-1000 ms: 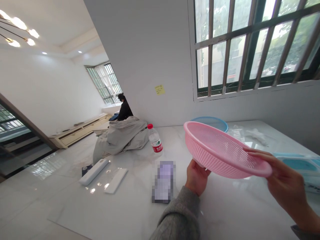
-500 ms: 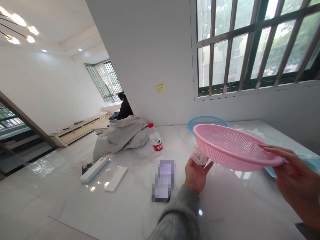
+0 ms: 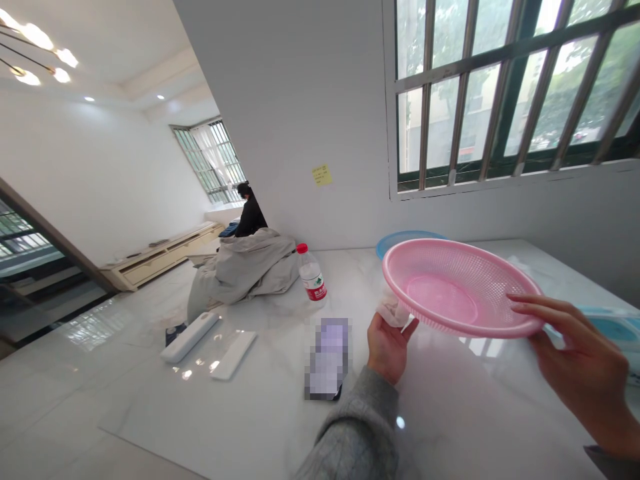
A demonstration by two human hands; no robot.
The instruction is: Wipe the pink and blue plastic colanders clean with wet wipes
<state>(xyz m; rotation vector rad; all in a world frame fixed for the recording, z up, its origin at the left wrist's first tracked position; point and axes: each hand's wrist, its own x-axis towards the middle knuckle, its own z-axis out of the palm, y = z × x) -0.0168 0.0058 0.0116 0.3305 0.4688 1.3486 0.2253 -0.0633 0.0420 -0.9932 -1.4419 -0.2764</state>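
Note:
Both my hands hold up a round pink plastic mesh basket (image 3: 453, 287), tilted so its inside faces me. My left hand (image 3: 387, 347) grips the near left rim from below, with a crumpled white cloth (image 3: 393, 312) pressed between palm and basket. My right hand (image 3: 575, 357) holds the right rim, fingers curled over the edge. A grey knit sleeve (image 3: 355, 433) covers my left forearm.
A blue basin (image 3: 405, 241) sits behind the basket on the white marble table (image 3: 200, 407). Nearby are a red-capped water bottle (image 3: 313, 277), white bars (image 3: 189, 337), a blurred rectangular object (image 3: 327, 357) and grey fabric (image 3: 240, 277). A person in black (image 3: 250, 217) sits beyond.
The basket has tipped, showing more of its inside, and has moved slightly left. My right hand has dropped a little, and the white cloth now shows at my left hand.

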